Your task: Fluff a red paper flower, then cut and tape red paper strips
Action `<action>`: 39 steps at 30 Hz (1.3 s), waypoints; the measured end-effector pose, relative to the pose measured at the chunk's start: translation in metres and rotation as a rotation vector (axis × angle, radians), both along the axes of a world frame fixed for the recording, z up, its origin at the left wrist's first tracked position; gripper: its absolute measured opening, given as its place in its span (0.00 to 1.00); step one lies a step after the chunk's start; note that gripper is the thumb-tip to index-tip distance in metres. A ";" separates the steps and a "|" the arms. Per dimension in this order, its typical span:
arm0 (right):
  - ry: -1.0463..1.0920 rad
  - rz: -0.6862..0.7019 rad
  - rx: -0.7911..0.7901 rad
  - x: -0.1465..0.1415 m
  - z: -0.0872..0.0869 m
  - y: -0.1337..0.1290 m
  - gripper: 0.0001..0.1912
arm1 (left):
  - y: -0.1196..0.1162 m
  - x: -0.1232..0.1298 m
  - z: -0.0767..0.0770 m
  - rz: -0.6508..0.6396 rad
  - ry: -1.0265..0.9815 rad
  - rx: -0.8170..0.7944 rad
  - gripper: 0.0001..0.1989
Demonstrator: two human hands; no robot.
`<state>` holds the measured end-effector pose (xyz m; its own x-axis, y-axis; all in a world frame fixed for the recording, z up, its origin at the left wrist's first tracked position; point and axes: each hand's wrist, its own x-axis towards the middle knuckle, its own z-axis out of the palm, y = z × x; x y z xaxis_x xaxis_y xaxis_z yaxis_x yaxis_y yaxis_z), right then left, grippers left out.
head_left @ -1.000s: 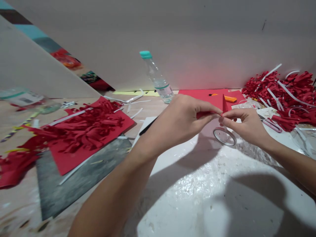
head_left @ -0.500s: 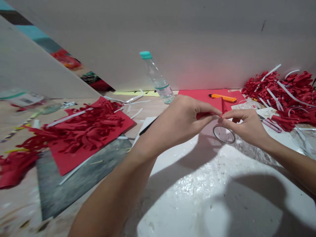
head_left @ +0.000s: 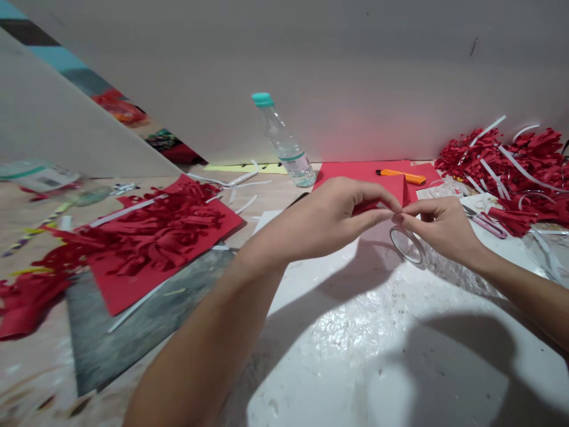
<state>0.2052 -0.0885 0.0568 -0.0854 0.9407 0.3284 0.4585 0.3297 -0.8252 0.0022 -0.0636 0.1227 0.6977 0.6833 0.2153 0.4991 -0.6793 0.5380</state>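
My left hand [head_left: 340,216] is closed in a pinch on a folded piece of red sheet [head_left: 403,188], most of which is behind the fingers. Its fingertips meet those of my right hand [head_left: 440,225], which is also pinched. Just below the right fingertips hangs a roll of clear tape [head_left: 415,261], tilted, above the white board [head_left: 355,344]. Whether a strip of tape runs between the fingers is too small to tell.
A clear bottle [head_left: 293,157] with a teal cap leans by the wall. Behind my hands, an orange cutter [head_left: 404,176] lies on red sheet. Fringed red strips [head_left: 164,231] lie left; a red-and-white heap [head_left: 528,163] and scissors [head_left: 489,225] are at right.
The tape roll has swung slightly right and down and turned under my right fingers. My left hand has shifted a little, with its wrist lower; the fingertips still meet.
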 end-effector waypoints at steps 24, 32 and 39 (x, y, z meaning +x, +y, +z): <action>-0.034 0.057 -0.076 0.001 -0.001 0.006 0.14 | 0.001 -0.001 -0.007 -0.003 -0.027 0.012 0.14; -0.314 0.073 -0.159 0.012 -0.008 0.003 0.36 | -0.003 -0.005 0.003 0.031 -0.069 0.065 0.16; -0.362 0.110 -0.232 0.014 -0.031 -0.034 0.32 | -0.005 -0.001 0.000 0.094 -0.061 0.008 0.15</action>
